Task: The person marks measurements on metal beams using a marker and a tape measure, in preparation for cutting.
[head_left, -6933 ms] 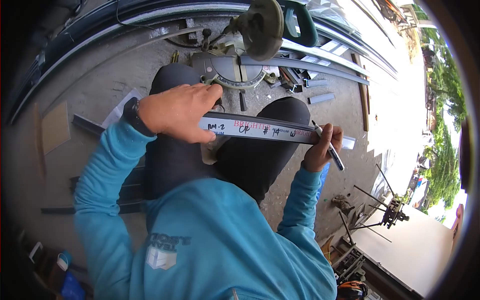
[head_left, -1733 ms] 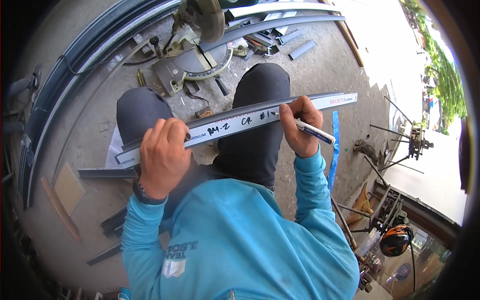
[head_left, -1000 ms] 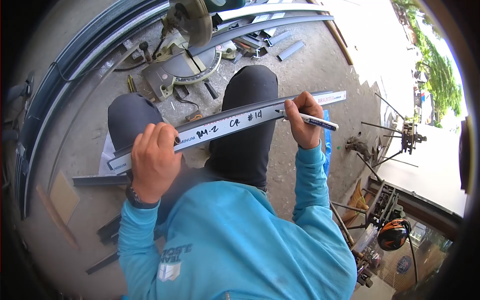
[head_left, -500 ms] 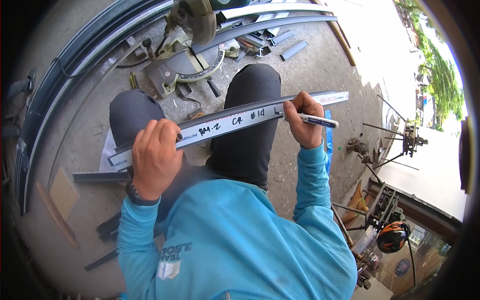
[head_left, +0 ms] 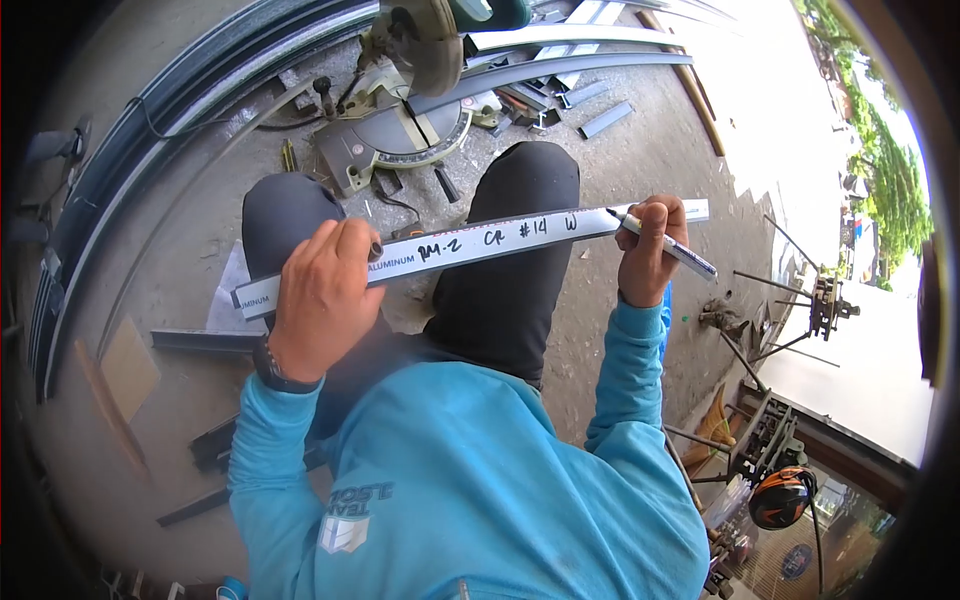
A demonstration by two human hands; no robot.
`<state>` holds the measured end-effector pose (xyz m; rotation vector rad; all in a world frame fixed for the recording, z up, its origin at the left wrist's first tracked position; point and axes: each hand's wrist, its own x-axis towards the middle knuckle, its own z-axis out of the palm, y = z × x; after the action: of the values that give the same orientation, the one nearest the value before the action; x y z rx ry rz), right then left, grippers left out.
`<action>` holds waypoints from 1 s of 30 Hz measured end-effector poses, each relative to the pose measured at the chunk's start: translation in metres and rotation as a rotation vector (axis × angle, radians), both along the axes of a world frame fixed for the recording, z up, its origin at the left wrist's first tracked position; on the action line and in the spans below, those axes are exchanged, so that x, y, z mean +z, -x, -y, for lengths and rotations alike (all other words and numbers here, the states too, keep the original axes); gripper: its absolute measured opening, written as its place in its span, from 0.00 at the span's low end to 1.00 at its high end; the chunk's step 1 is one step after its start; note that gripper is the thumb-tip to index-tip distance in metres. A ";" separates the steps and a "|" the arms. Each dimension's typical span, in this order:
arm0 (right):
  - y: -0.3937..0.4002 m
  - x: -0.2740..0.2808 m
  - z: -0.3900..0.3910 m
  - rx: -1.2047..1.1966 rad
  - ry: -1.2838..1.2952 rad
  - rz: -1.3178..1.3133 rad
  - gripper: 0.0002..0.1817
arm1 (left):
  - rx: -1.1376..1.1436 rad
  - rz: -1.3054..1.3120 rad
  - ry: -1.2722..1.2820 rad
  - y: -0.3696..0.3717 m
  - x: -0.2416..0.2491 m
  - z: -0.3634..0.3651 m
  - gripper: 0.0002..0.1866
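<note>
A long metal strip with a white label (head_left: pixel 470 243) lies across my knees, its left end a little lower. Black handwriting on it reads "RM-2 CR #14 W". My left hand (head_left: pixel 325 300) is wrapped round the strip near its left end, and the end of a small dark cylinder shows by its fingers. My right hand (head_left: pixel 652 250) pinches a white marker (head_left: pixel 685 258), whose dark tip is at the strip's face, right of the "W". The fingers of that hand are close to the strip's right part.
A miter saw (head_left: pixel 395 140) stands on the floor beyond my knees. Long metal profiles (head_left: pixel 580 62) and short offcuts (head_left: pixel 605 120) lie behind and beside it. A black and orange helmet (head_left: pixel 778 498) is at the lower right, below metal racks. A wooden board (head_left: pixel 130 370) lies at left.
The letter "W" now shows complete after "#14". My right hand and the marker have shifted right along the strip, and the strip's label has turned more toward the camera.
</note>
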<state>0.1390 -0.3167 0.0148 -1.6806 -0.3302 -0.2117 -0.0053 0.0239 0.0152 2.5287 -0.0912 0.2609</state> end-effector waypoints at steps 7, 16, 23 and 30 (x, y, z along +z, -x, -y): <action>0.023 0.012 -0.103 0.461 -0.157 -0.137 0.29 | -0.143 0.181 -0.081 -0.045 -0.005 -0.036 0.34; 0.022 0.006 -0.168 0.639 -0.220 -0.262 0.26 | -0.236 0.335 -0.096 -0.049 0.005 -0.038 0.33; 0.028 -0.012 -0.169 0.545 -0.310 -0.242 0.22 | -0.182 0.240 0.427 -0.048 0.009 0.001 0.25; 0.044 -0.002 -0.155 0.361 -0.489 -0.383 0.28 | -0.384 0.522 0.766 -0.057 0.008 0.044 0.25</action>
<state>0.0949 -0.1619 0.0130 -1.1217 -0.2605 0.2794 0.0517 -0.0202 0.0234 1.5985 -0.5583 0.6494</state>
